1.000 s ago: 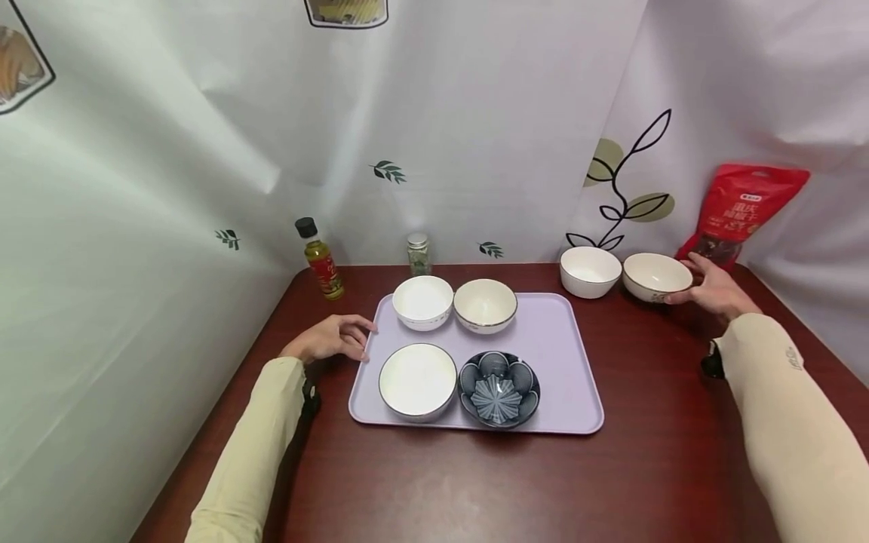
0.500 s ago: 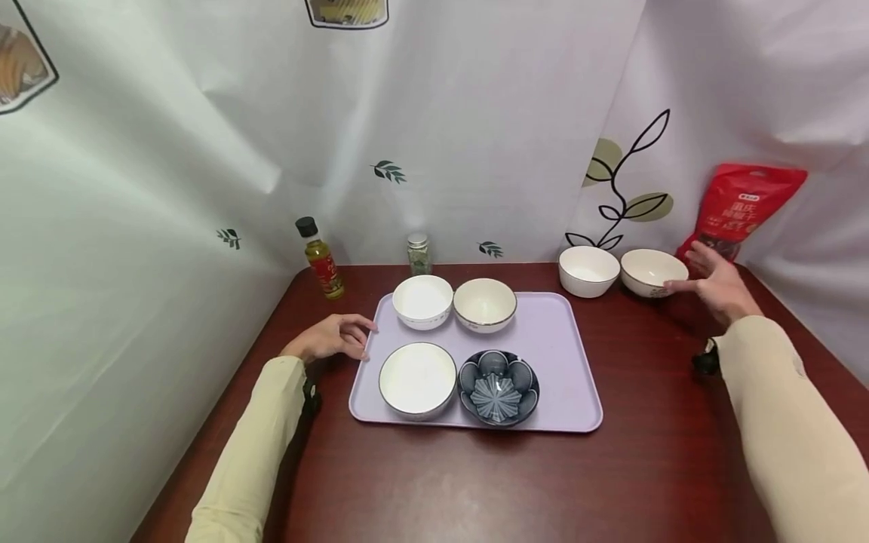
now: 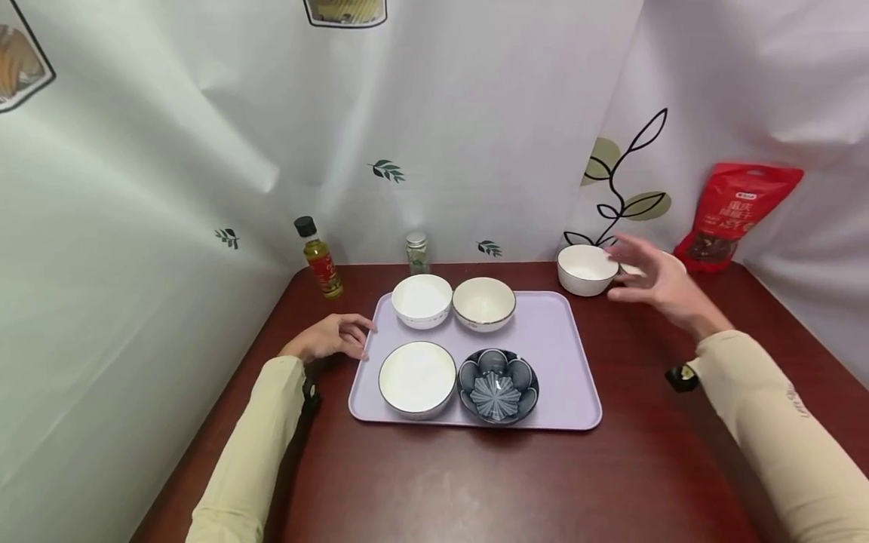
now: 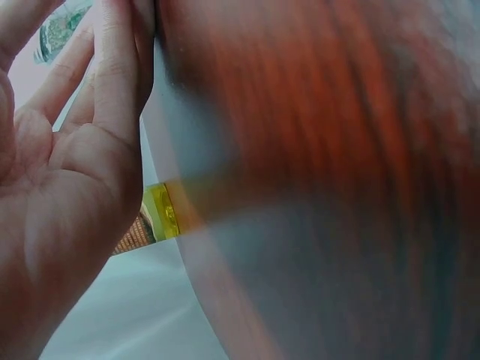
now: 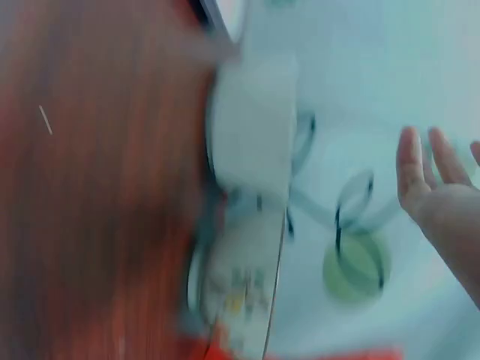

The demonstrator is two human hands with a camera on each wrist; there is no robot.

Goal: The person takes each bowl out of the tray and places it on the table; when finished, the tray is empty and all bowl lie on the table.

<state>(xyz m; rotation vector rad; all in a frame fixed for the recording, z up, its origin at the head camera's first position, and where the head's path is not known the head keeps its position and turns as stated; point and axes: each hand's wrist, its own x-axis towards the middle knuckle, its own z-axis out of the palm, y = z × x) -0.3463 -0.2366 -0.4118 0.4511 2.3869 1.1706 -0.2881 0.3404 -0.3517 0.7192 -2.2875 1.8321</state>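
Note:
My right hand [image 3: 655,290] is in the air with fingers spread and nothing in them, overlapping a cream bowl [image 3: 672,262] at the back right. Just left of its fingertips stands a white bowl [image 3: 585,273]. In the blurred right wrist view, the same hand [image 5: 442,187] shows relaxed fingers, with the patterned side of the cream bowl [image 5: 244,281] below the white bowl [image 5: 255,127]. My left hand [image 3: 334,337] rests loosely by the left edge of a lilac tray [image 3: 560,362], holding nothing; in the left wrist view its palm [image 4: 67,180] faces the camera.
On the tray are a white bowl [image 3: 422,302], a cream bowl [image 3: 484,303], a larger white bowl [image 3: 417,378] and a dark blue flower-patterned bowl [image 3: 498,386]. Behind stand an oil bottle [image 3: 322,264] and a spice jar [image 3: 417,254]. A red snack pouch [image 3: 736,215] leans at the back right.
My right hand has let go of the cream bowl at the back right and moved left toward the neighbouring white bowl. My left hand has stayed in place.

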